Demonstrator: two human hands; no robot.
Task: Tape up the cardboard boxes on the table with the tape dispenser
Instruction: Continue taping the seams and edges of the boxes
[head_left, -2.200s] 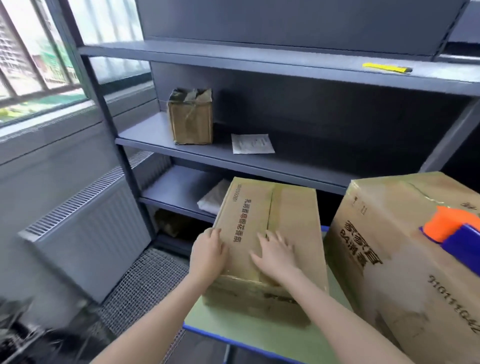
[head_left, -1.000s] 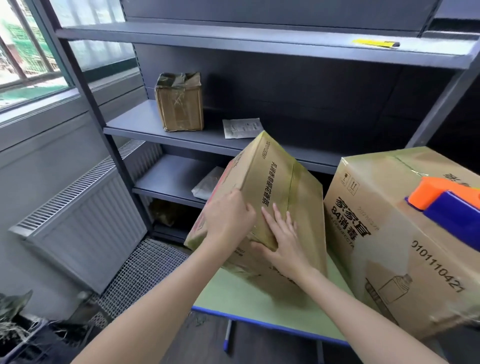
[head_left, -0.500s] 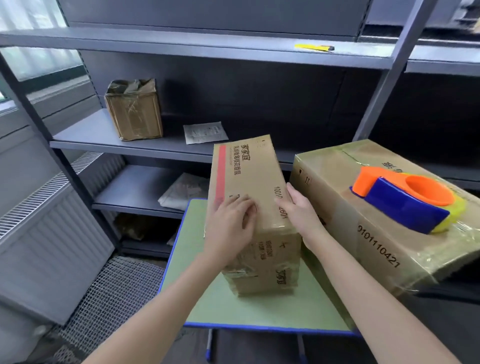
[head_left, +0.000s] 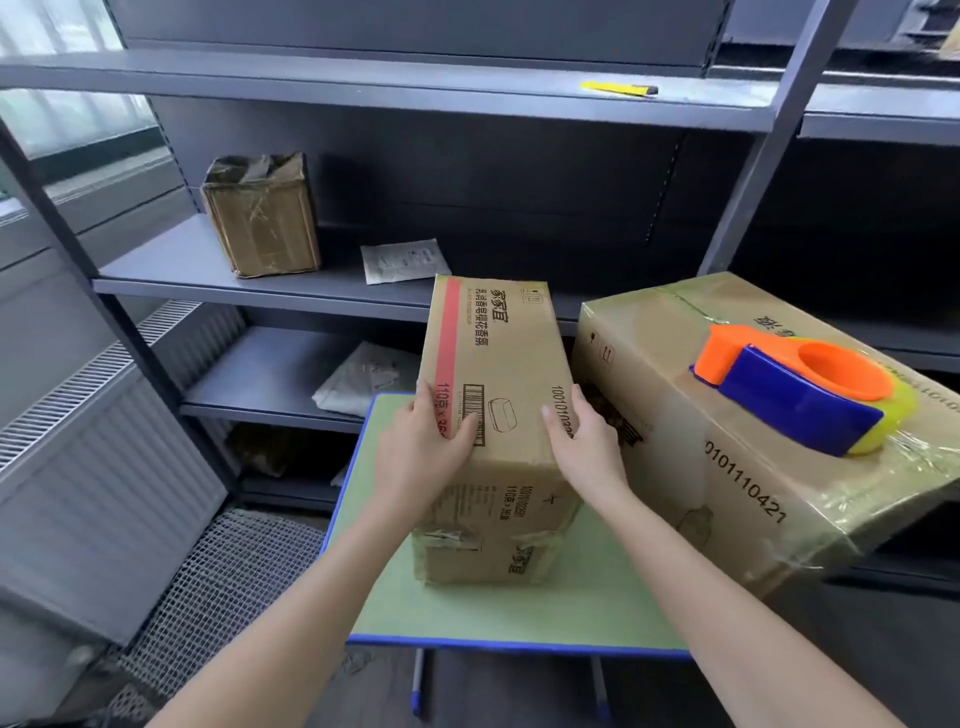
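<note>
Cardboard box, long and narrow: set on the green table, long side running near to far, printed face with red stripe and barcode turned up. Torn tape visible on the near end face. Clasped at the near end from both sides. Left hand: thumb laid across the top face by the barcode, fingers wrapped over the left edge. Right hand: thumb on the top face, fingers folded over the right edge.

Large box: just right of the cardboard box, wrapped in clear film, overhanging the right side of the table. Tape dispenser, orange and blue: lying on top of the large box, untouched.

Beyond the table, grey shelves. On the middle shelf, far left: small crumpled box, with paper sheet to its right. On the top shelf: yellow knife. On the lower shelf: white bag. At the left: radiator, with floor grate below.
</note>
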